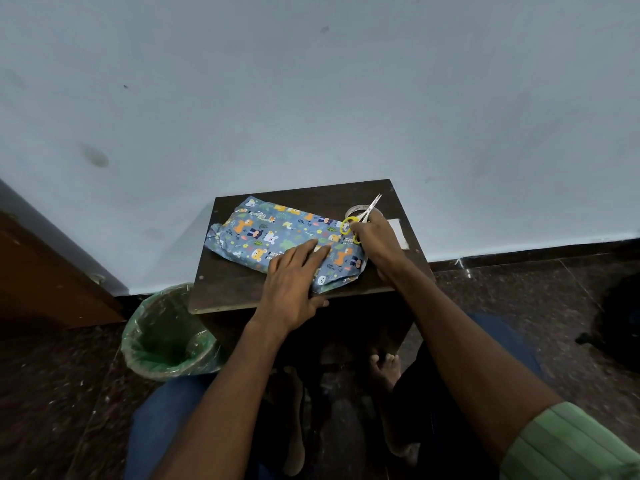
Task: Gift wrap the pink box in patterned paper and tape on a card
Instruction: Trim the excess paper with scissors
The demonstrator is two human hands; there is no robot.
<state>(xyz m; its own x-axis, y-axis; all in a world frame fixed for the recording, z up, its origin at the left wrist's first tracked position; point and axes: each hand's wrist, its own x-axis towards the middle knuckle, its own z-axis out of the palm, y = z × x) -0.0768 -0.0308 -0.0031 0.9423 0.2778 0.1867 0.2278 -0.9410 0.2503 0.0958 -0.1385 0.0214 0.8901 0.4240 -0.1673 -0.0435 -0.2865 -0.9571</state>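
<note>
Your left hand (294, 282) lies flat with straight fingers on the box wrapped in blue animal-patterned paper (277, 237), which lies across the small dark wooden surface (235, 289). Your right hand (374, 237) grips the yellow-handled steel scissors (360, 218) at the parcel's right end — blades pointing away, over a roll of clear tape (353, 211). A white card (398, 233) lies just beside that hand.

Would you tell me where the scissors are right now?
In the head view, the scissors are at the table's far right, held by the right hand, over the tape roll.
</note>
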